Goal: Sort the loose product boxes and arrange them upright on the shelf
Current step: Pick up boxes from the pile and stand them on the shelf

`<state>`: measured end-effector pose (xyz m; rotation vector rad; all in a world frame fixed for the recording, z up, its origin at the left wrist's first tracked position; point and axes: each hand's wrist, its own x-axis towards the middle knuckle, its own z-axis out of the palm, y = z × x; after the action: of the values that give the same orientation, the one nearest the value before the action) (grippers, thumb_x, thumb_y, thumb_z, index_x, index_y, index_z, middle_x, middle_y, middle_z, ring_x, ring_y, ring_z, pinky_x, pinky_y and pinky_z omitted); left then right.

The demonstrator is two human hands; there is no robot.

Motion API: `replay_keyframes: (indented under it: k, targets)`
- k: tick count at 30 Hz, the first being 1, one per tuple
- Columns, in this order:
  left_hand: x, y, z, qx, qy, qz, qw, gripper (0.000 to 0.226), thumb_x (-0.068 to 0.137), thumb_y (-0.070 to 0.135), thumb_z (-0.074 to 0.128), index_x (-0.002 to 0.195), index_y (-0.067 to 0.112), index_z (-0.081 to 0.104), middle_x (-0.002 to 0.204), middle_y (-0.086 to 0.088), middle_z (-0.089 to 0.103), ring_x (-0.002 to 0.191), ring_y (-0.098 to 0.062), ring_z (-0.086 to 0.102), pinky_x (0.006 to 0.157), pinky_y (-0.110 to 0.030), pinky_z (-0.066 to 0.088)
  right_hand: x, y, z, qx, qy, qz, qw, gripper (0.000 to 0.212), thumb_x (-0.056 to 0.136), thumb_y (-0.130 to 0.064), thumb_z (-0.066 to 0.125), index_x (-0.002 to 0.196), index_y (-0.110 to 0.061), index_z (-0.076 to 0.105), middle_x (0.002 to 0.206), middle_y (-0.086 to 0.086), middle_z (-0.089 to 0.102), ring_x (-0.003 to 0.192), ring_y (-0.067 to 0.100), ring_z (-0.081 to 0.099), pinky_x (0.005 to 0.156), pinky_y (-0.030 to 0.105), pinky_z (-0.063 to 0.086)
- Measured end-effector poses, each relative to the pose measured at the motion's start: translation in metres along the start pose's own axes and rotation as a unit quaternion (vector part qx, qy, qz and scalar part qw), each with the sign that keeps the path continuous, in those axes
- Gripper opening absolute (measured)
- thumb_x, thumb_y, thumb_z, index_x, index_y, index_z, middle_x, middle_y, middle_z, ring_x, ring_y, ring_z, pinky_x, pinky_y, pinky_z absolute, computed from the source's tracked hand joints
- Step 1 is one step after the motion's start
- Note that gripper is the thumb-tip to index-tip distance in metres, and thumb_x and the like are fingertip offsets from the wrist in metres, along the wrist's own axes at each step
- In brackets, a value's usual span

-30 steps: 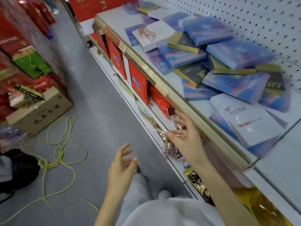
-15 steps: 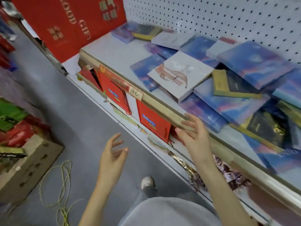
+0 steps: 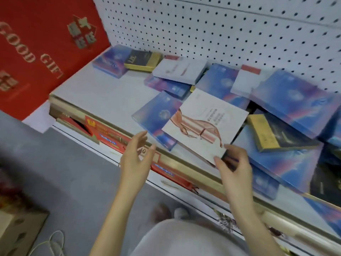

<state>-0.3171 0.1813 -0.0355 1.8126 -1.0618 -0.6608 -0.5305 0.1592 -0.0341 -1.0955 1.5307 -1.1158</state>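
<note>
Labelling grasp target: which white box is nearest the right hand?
The ribbon-print white box, corner by the fingers of the right hand; the plainer white boxes lie farther back.

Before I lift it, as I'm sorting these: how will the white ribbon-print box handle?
Probably stiff: the white ribbon-print box lies flat while overhanging a blue box. Likely light, being thin. Lying tilted on others, it may slide.

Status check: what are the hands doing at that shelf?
Left hand open, empty. Right hand at white box corner, grip unclear. Blue boxes piled flat around it.
</note>
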Motion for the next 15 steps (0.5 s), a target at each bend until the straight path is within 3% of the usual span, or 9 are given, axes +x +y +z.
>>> replay_keyframes:
  k: [3,7,10,13,15]
  targets:
    - [0.033,0.011,0.008,0.019,-0.041,0.019,0.999,0.036,0.088,0.032,0.062,0.124,0.029,0.055,0.119,0.010,0.060,0.104,-0.008,0.059,0.085,-0.021,0.047,0.004,0.001,0.015,0.022,0.061,0.014,0.998,0.035,0.083,0.003,0.066,0.110,-0.017,0.055,0.120,0.013,0.057,0.090,0.000,0.063,0.086,0.024,0.052]
    - [0.076,0.024,0.024,0.029,-0.142,0.029,0.989,0.032,0.093,0.019,0.059,0.124,0.025,0.056,0.120,0.007,0.062,0.109,-0.011,0.059,0.091,-0.020,0.044,0.007,-0.002,0.035,0.055,0.136,0.039,0.988,0.041,0.083,0.005,0.067,0.112,-0.016,0.047,0.108,0.004,0.059,0.086,-0.009,0.061,0.071,0.006,0.048]
    - [0.101,0.025,0.034,0.046,-0.232,0.070,0.969,0.018,0.096,0.022,0.055,0.112,0.029,0.059,0.109,0.007,0.066,0.104,-0.014,0.060,0.086,-0.022,0.048,0.011,-0.010,0.052,0.084,0.177,0.058,0.979,0.049,0.082,-0.004,0.071,0.119,-0.018,0.041,0.107,-0.005,0.061,0.095,0.003,0.062,0.069,0.010,0.051]
    - [0.115,0.020,0.031,0.069,-0.285,0.092,0.951,0.023,0.093,0.020,0.056,0.115,0.023,0.062,0.110,0.002,0.067,0.102,-0.018,0.060,0.090,-0.037,0.050,0.006,-0.020,0.072,0.108,0.241,0.080,0.961,0.050,0.085,-0.017,0.070,0.126,-0.023,0.041,0.109,0.000,0.065,0.099,0.012,0.065,0.074,0.016,0.052]
    - [0.123,0.019,0.023,0.061,-0.320,0.090,0.941,0.025,0.089,0.017,0.059,0.111,0.029,0.061,0.108,0.006,0.067,0.101,-0.015,0.061,0.089,-0.035,0.050,0.002,-0.028,0.086,0.123,0.272,0.086,0.950,0.046,0.087,-0.021,0.067,0.128,-0.023,0.045,0.114,0.005,0.066,0.104,0.018,0.065,0.081,0.024,0.053]
